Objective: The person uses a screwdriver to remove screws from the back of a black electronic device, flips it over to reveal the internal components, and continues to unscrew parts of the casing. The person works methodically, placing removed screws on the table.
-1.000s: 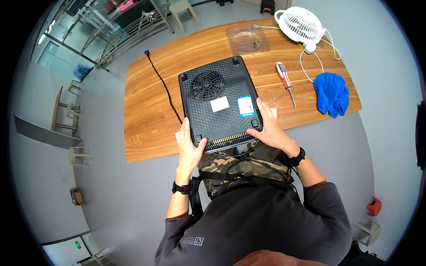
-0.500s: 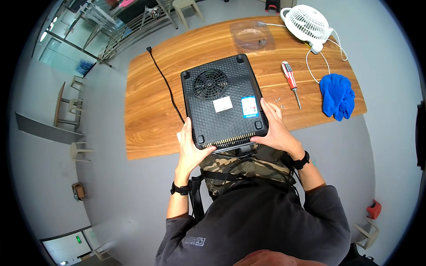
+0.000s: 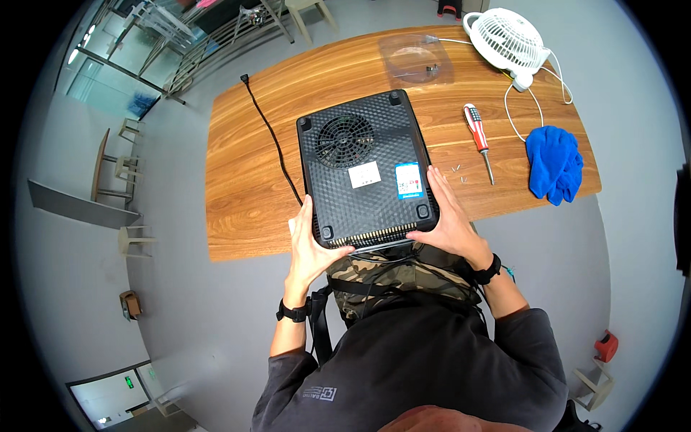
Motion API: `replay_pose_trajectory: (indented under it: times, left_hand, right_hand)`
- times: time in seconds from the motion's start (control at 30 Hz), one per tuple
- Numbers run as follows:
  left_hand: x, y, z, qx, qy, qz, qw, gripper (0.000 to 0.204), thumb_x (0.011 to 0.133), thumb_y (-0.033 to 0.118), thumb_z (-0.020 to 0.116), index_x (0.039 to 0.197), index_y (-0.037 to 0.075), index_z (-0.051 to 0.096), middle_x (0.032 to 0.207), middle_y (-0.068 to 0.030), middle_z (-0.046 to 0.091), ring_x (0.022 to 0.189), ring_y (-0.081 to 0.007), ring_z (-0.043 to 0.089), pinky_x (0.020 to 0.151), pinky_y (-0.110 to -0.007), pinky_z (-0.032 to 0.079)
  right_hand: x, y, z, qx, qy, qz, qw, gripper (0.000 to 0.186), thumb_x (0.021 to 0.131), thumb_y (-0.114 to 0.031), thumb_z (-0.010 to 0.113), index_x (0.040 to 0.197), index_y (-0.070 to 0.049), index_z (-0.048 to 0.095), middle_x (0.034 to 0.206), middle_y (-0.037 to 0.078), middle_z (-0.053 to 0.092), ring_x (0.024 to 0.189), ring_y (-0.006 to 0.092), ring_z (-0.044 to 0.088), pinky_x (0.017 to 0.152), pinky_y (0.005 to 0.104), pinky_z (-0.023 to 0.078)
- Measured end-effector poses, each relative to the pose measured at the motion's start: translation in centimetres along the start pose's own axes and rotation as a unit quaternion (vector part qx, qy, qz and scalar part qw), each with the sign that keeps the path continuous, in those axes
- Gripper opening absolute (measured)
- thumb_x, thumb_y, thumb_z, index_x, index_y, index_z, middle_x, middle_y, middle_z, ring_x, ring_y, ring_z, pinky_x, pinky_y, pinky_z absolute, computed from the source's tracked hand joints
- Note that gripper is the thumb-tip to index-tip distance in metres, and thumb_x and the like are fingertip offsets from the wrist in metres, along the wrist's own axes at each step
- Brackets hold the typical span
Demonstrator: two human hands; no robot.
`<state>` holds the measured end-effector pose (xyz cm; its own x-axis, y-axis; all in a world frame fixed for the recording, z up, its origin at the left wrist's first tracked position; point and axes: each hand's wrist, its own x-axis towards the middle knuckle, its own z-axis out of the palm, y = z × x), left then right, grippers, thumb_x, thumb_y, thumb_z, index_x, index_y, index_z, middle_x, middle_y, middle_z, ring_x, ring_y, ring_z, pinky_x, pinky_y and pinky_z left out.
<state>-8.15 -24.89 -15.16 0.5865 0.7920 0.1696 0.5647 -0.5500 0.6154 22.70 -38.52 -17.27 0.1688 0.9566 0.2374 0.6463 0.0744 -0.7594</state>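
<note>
A black induction cooker [image 3: 338, 198] lies bottom up at the table's near edge. Its underside shows a round fan grille [image 3: 345, 141], a white label [image 3: 364, 174], a blue-and-white sticker [image 3: 409, 181] and small corner feet. My left hand [image 3: 312, 237] is closed around the near left corner, its thumb along the vented near edge. Around the near right corner my right hand [image 3: 453, 227] grips likewise, fingers along the side. A black power cord [image 3: 273, 140] runs from behind the cooker's left side to a plug. The cooker's top face is hidden.
On the wooden table [image 3: 245, 216], right of the cooker, lie several small screws [image 3: 461, 173], a red-and-white-handled screwdriver [image 3: 478, 133] and a blue cloth [image 3: 554, 162]. A white fan [image 3: 507, 39] with its cable stands far right. A clear plastic bag [image 3: 407, 54] lies at the far edge.
The view has shifted slightly, so the tabletop things appear a little lower and further right. Both hands keep their hold on the induction cooker.
</note>
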Motion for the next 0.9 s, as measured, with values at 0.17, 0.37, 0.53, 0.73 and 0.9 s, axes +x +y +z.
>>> replay_pose_trajectory:
  times: [0.17, 0.37, 0.53, 0.73, 0.9]
  left_hand:
    - [0.1, 0.1, -0.1, -0.023, 0.006, -0.012, 1.0, 0.135, 0.05, 0.031, 0.103, 0.16, -0.003, 0.033, 0.153, -0.022, 0.051, 0.13, -0.0375, 0.048, 0.114, -0.049, 0.04]
    - [0.0, 0.1, 0.1, -0.051, 0.0, -0.033, 0.998, 0.135, 0.05, 0.031, 0.103, 0.16, -0.003, 0.033, 0.158, -0.0223, 0.047, 0.131, -0.0386, 0.047, 0.115, -0.049, 0.04]
    - [0.0, 0.1, -0.1, -0.053, -0.002, -0.037, 0.998, 0.136, 0.05, 0.031, 0.103, 0.161, -0.005, 0.031, 0.158, -0.0229, 0.047, 0.131, -0.0386, 0.047, 0.115, -0.049, 0.04]
    - [-0.2, -0.2, -0.1, -0.05, -0.004, -0.035, 0.998, 0.138, 0.052, 0.031, 0.103, 0.161, -0.005, 0.028, 0.159, -0.0236, 0.045, 0.132, -0.0392, 0.046, 0.115, -0.049, 0.04]
    - [-0.4, -0.1, 0.0, -0.058, 0.0, -0.03, 0.998, 0.135, 0.054, 0.032, 0.102, 0.162, -0.003, 0.028, 0.154, -0.0222, 0.049, 0.132, -0.0377, 0.046, 0.116, -0.049, 0.04]
  right_hand:
    - [0.2, 0.1, 0.1, -0.014, 0.018, -0.027, 0.999, 0.127, 0.067, -0.041, 0.096, 0.162, 0.005, 0.025, 0.166, 0.03, 0.029, 0.156, 0.043, 0.026, 0.129, 0.053, 0.02]
    - [0.3, 0.2, 0.0, -0.025, 0.023, -0.04, 0.999, 0.129, 0.065, -0.044, 0.096, 0.162, 0.005, 0.026, 0.166, 0.029, 0.03, 0.156, 0.0417, 0.028, 0.129, 0.0576, 0.016]
    - [0.3, -0.5, -0.5, -0.035, 0.016, -0.029, 0.999, 0.128, 0.065, -0.044, 0.096, 0.162, 0.004, 0.026, 0.166, 0.029, 0.03, 0.155, 0.0415, 0.03, 0.129, 0.0581, 0.015]
    - [0.6, -1.6, -0.9, -0.034, 0.016, -0.028, 0.999, 0.126, 0.066, -0.04, 0.096, 0.163, 0.001, 0.026, 0.167, 0.027, 0.028, 0.156, 0.0415, 0.028, 0.129, 0.0566, 0.016]
    - [0.2, -2.1, -0.8, 0.06, 0.004, 0.02, 0.998, 0.123, 0.069, -0.031, 0.096, 0.165, -0.003, 0.025, 0.17, 0.026, 0.021, 0.158, 0.0407, 0.024, 0.128, 0.0509, 0.023]
